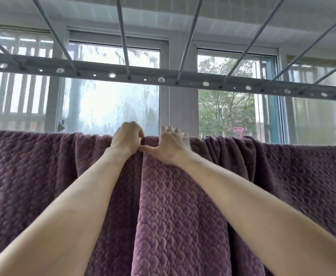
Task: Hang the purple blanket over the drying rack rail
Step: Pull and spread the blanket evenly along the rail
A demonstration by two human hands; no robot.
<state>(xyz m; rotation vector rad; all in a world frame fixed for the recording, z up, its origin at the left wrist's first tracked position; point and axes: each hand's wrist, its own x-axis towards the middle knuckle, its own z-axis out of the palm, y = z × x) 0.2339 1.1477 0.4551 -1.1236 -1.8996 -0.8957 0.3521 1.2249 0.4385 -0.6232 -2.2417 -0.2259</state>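
Both hands (151,144) top purple blanket (183,206).

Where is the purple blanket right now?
In the head view the purple blanket hangs across the lower frame, its bunched top edge draped along a line in front of the windows. The left hand and right hand meet there, below the overhead rack.

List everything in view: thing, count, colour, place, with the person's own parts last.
purple blanket: one, purple, quilted, draped over a hidden rail across the lower frame, bunched in folds at the top middle.
drying rack bar: one, grey, with holes, crossing overhead.
rack rods: several, grey, running from the bar toward the camera.
windows: several panes, grey frames, behind the blanket.
trees: green, outside the right-hand pane.
left hand: one, fingers curled on the blanket's top edge.
right hand: one, fingers spread, resting on the top edge.
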